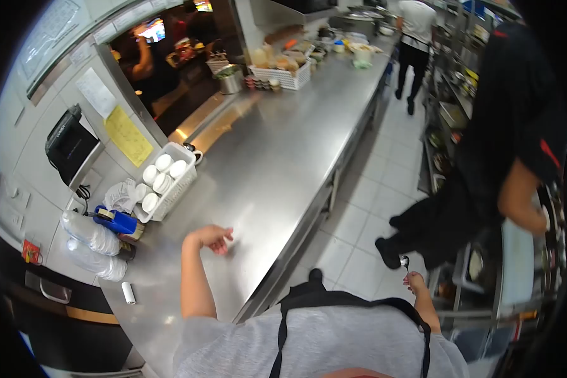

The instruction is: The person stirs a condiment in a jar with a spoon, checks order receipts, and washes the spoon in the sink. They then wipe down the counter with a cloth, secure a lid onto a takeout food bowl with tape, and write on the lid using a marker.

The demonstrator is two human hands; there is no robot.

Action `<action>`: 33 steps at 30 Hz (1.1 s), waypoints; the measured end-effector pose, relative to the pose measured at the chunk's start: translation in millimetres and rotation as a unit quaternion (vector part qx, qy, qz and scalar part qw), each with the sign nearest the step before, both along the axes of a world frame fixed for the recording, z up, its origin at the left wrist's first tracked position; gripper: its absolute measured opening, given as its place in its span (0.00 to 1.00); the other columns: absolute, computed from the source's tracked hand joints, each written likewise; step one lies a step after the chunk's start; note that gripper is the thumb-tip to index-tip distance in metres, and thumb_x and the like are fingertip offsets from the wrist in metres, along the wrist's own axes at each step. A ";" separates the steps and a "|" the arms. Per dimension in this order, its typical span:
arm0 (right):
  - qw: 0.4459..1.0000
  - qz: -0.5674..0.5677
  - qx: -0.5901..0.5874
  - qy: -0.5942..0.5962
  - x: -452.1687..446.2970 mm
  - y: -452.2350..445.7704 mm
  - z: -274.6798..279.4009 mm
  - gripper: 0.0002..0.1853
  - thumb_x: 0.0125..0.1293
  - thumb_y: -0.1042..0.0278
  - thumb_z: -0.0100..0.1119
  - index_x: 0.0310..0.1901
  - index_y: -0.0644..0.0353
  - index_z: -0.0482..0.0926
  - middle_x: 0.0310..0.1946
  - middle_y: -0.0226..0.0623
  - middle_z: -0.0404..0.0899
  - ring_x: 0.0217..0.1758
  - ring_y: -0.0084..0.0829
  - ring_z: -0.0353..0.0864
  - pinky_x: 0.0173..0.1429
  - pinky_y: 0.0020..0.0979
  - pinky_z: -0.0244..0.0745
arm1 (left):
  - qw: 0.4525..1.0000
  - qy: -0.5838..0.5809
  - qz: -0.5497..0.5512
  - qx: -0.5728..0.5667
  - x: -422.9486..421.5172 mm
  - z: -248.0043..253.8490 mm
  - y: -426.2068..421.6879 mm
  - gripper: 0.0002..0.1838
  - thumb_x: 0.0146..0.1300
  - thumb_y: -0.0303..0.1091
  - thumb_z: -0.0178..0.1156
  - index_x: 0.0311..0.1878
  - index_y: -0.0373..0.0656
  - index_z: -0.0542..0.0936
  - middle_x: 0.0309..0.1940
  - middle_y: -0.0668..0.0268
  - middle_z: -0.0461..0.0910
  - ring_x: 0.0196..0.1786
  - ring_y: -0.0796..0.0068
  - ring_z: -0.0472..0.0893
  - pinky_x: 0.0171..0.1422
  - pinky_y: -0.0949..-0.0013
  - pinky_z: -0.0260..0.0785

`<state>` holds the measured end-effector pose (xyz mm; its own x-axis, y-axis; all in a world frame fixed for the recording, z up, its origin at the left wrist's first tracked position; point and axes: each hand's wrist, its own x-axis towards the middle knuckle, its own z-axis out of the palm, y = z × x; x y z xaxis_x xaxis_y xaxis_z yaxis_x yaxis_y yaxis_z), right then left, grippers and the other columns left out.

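Over the steel counter (268, 145) hangs my left hand (211, 238), its fingers loosely bent and nothing visible in them. Nearest to it stands a white plastic basket (179, 189) with several round white lidded cups (162, 183). Out to the right, above the floor, my right hand (415, 283) is closed around the handle of a small spoon (405, 261). The spoon's shiny bowl points away from me. Its fine shape is too small to make out.
A tape dispenser (116, 219), stacked clear plastic lids or cups (91, 242) and a white roll (128, 293) lie left. Farther along are a metal pot (230, 80) and a basket of bottles (283, 74). A co-worker in black (491, 138) stands close right; another person (416, 38) is beyond.
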<state>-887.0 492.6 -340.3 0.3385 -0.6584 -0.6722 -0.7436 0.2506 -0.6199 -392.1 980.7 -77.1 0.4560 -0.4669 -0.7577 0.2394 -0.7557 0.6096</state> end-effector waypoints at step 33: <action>0.801 0.135 -0.506 -0.288 770.4 -544.1 216.8 0.28 0.56 0.81 0.42 0.61 0.57 0.64 0.46 0.44 0.67 0.50 0.38 0.68 0.56 0.32 0.64 | 0.901 -0.339 0.258 0.076 173.2 -47.9 -394.8 0.24 0.56 0.44 0.58 0.52 0.39 0.74 0.45 0.56 0.73 0.49 0.59 0.72 0.54 0.65 0.65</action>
<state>-116.6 -51.5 -123.5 0.6227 -0.6182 0.4797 -0.2037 -0.7199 -0.6635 -218.9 585.8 -125.0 0.9651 0.0267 -0.2606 0.1950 -0.7377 0.6463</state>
